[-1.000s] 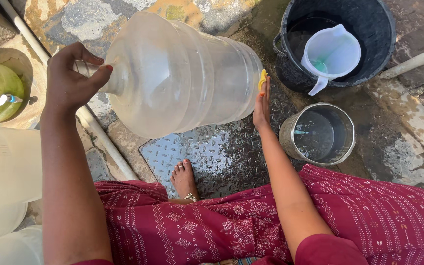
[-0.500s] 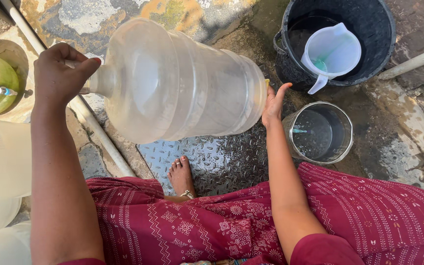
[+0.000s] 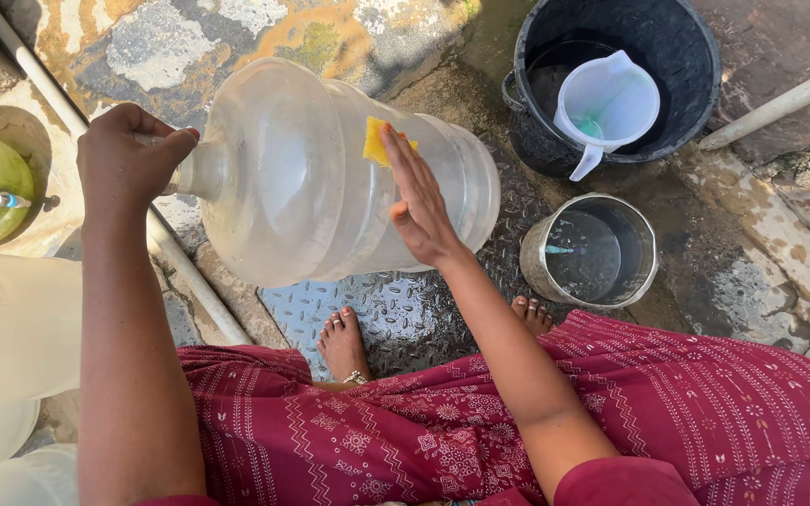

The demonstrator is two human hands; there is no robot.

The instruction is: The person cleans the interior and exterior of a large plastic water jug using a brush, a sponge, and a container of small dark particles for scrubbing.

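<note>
A large clear plastic water jug, ribbed and barrel-shaped, lies on its side above a wet embossed metal floor plate. The left hand is clenched around the jug's narrow neck. The right hand lies flat, fingers extended, pressing a small yellow sponge against the jug's curved wall. Right of the jug stand a round black plastic bucket containing a white plastic pitcher, and a cylindrical steel pot holding water.
</note>
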